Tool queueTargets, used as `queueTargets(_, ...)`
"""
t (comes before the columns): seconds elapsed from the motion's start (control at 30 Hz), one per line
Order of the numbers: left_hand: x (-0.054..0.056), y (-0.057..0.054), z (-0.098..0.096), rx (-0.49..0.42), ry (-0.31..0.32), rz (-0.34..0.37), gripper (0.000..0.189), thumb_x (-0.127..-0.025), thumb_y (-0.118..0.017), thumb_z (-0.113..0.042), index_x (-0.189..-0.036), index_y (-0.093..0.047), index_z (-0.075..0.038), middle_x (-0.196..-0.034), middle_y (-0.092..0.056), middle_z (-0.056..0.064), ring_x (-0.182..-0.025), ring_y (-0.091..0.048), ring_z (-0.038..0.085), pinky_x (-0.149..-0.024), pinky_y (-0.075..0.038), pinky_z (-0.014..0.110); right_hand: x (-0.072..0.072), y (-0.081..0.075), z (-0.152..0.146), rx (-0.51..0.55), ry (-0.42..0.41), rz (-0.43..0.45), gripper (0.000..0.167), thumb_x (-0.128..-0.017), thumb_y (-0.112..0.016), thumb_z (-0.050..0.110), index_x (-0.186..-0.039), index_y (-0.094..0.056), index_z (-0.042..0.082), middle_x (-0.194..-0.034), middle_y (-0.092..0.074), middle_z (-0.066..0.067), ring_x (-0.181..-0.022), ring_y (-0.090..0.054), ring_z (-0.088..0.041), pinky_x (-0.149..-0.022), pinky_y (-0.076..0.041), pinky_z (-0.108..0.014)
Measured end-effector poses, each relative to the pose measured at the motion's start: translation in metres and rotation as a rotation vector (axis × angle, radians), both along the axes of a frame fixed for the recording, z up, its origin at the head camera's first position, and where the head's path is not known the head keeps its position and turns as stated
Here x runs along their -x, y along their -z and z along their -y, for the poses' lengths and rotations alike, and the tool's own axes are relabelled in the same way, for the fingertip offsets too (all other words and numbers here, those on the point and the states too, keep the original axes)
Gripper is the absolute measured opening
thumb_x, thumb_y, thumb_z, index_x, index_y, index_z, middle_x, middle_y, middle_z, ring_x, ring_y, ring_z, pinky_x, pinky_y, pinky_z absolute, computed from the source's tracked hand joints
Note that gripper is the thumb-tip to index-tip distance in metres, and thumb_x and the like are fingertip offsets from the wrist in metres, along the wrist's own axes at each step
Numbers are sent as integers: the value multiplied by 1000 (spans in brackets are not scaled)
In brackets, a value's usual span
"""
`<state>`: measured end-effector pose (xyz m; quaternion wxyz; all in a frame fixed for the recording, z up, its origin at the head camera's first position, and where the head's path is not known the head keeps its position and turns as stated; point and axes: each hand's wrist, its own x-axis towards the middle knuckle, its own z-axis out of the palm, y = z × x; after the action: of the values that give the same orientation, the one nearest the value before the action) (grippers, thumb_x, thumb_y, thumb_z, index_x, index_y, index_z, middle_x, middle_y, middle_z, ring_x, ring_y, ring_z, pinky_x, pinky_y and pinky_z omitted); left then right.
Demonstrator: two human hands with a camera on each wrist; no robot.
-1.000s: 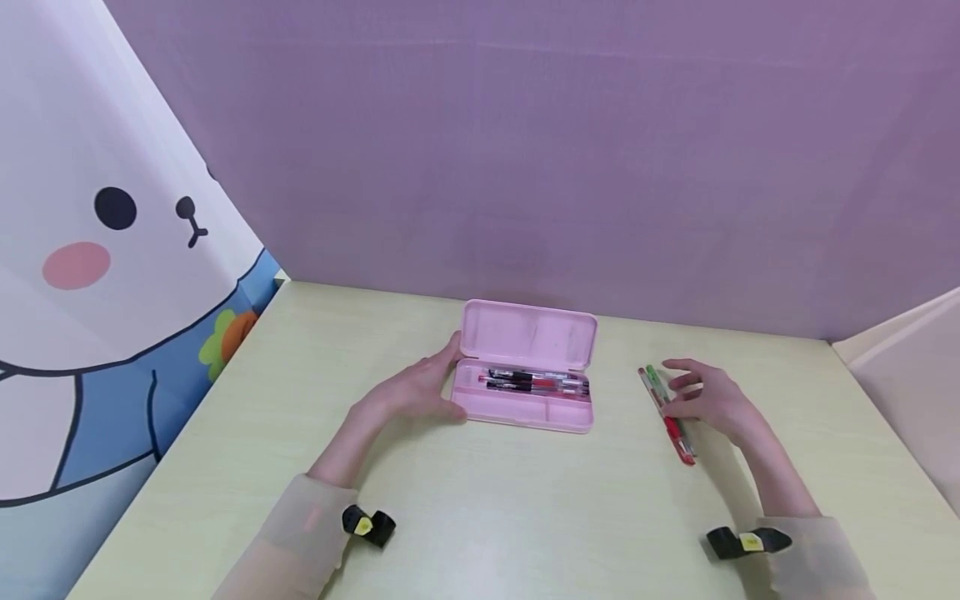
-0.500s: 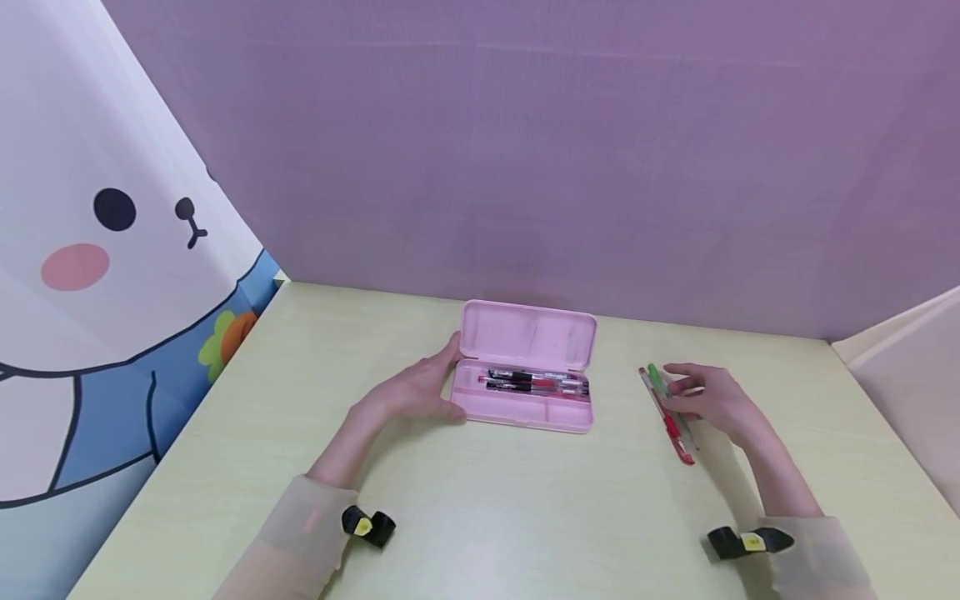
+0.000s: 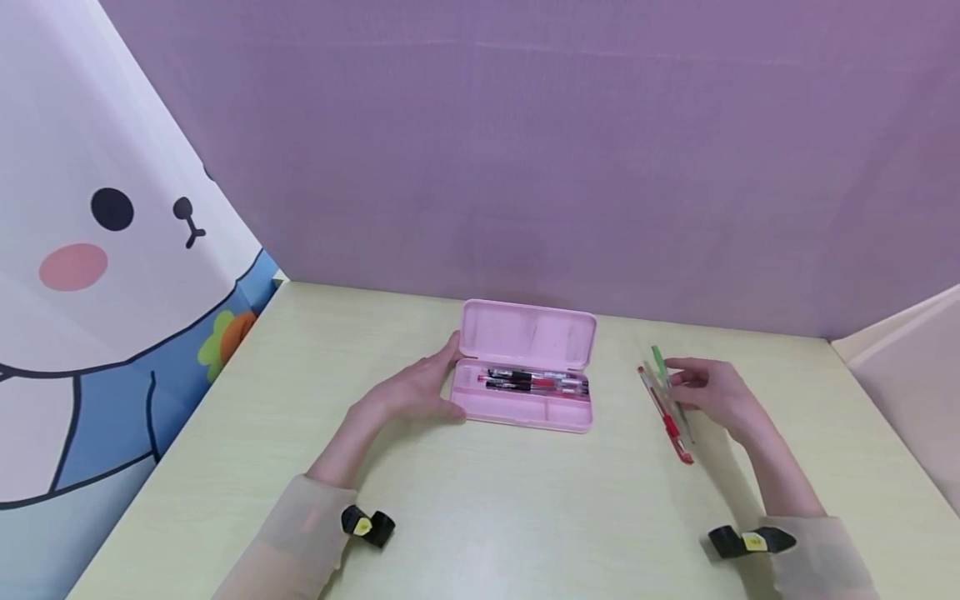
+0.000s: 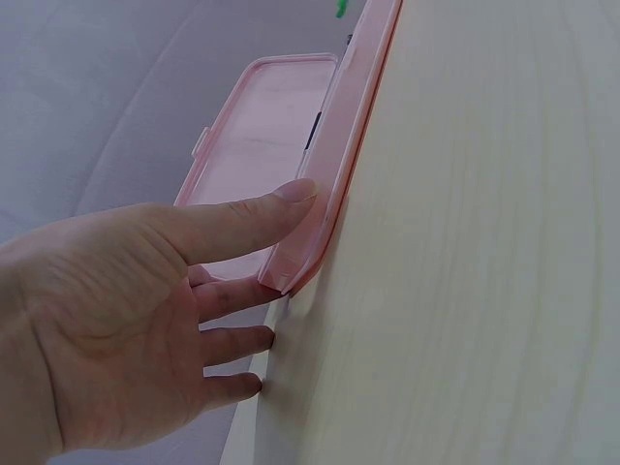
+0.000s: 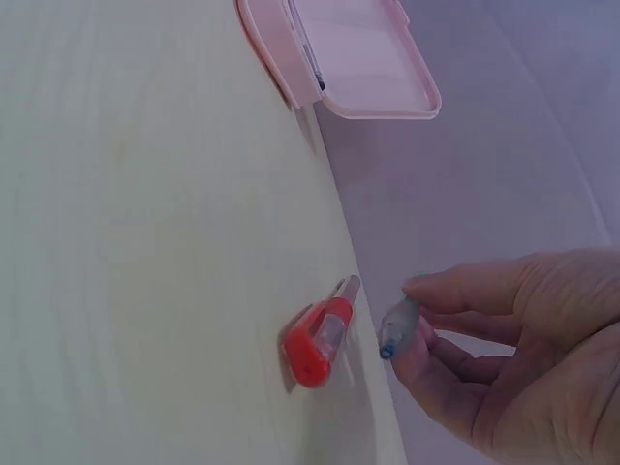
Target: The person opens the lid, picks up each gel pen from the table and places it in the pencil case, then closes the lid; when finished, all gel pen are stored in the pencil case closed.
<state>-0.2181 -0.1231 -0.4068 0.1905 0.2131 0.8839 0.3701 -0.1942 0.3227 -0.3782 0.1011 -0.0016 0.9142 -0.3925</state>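
A pink pencil case lies with its lid up on the table, several black and red pens in its tray. My left hand holds the case's left end, thumb on the front wall and fingers around toward the back, as the left wrist view also shows. To the right, my right hand pinches a green-ended pen between thumb and fingers. In the right wrist view this pen points its tip at the camera, raised off the table. A red pen lies on the table just left of it.
The pale wooden table meets a purple cloth backdrop behind the case. A cartoon-printed sheet hangs on the left, and a pale panel stands at the right edge.
My right hand has taken hold of the green-ended pen and lifted it from beside the red pen, its green end now higher. My left hand and the pencil case have stayed put.
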Motion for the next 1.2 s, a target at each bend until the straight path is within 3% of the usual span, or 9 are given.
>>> queueTargets(0.47,1,0,0,-2,11,3,126,-83,-84,-20,-166,10,-17,-173,-23,8,-159,-24,34,-128,-24,58,1,-16,16,47,-21,-219,50,-98,-67,9,-144,-53,-6,-99,-69,-6,-80,-69,0,-69,-62,-23)
queueTargets(0.7,2,1,1,-7,15,-2,125,-84,-84,-20,-166,9,-16,-172,-23,10,-159,-25,35,-128,-25,58,10,-25,44,164,-27,-326,48,-96,-67,2,-142,-55,-7,-95,-68,6,-83,-68,4,-69,-63,-22)
queueTargets(1.0,2,2,1,-31,22,-3,126,-82,-85,-18,-166,9,-16,-172,-23,11,-158,-26,35,-128,-25,57,25,-31,93,206,-67,-385,46,-95,-68,0,-140,-59,-2,-104,-67,-21,-86,-67,1,-71,-63,-20)
queueTargets(1.2,0,0,1,-37,23,-3,126,-82,-85,-18,-166,9,-16,-172,-24,11,-157,-28,36,-128,-25,58,33,-26,120,165,-124,-425,44,-93,-70,-3,-136,-63,-1,-105,-70,-23,-91,-69,-10,-74,-57,-13)
